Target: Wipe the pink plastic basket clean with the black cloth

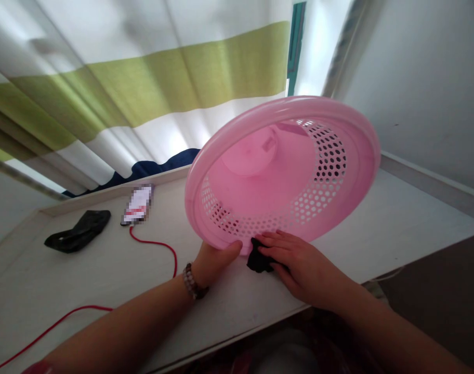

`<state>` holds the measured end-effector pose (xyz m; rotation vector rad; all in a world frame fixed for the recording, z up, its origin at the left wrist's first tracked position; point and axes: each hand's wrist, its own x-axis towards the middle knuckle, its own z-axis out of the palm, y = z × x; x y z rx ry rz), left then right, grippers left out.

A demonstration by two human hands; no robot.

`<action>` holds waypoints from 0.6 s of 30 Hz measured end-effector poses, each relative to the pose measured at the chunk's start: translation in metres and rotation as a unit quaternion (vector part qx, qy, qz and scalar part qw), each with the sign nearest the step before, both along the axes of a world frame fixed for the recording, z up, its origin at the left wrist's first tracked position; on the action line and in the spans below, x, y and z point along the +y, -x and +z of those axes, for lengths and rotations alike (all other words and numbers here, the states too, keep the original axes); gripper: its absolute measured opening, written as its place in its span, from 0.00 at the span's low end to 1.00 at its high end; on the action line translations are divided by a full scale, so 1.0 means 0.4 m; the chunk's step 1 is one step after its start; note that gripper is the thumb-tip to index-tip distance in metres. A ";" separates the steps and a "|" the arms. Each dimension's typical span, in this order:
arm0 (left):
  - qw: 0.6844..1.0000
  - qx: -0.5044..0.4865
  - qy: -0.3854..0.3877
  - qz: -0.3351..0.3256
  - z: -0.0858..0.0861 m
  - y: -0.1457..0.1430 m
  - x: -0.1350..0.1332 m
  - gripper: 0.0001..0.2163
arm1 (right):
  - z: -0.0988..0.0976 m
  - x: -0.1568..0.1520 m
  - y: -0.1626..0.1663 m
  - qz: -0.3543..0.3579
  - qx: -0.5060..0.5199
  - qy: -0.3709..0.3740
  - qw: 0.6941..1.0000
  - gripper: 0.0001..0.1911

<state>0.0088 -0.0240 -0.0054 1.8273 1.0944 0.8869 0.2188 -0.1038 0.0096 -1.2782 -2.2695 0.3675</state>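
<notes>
A pink plastic basket [284, 182] with rows of holes in its wall is tilted over the white tabletop, its wide opening turned towards me. My left hand [217, 259] is closed on the near lower rim, the thumb on top and the other fingers hidden beneath. In my right hand [299, 265] is a crumpled black cloth [258, 257], pressed against the basket's near rim just right of my left hand. The fingers lie over the cloth and touch the basket's inner edge.
Left on the white table [151, 270] lie a black bag-like item [79, 231] and a phone [138, 203] with a red cable [162, 244]. Behind hangs a white and green curtain [182, 78]. A grey-white wall [428, 93] bounds the right side.
</notes>
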 end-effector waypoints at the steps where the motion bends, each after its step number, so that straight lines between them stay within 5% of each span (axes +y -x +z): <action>1: 1.000 0.005 -0.002 0.000 0.003 -0.002 -0.001 0.21 | 0.000 -0.001 0.008 0.001 -0.004 -0.002 1.000 0.22; 18: 0.995 -0.057 0.074 0.036 -0.015 0.012 0.001 0.27 | 0.002 -0.028 -0.017 -0.135 -0.115 -0.010 0.984 0.21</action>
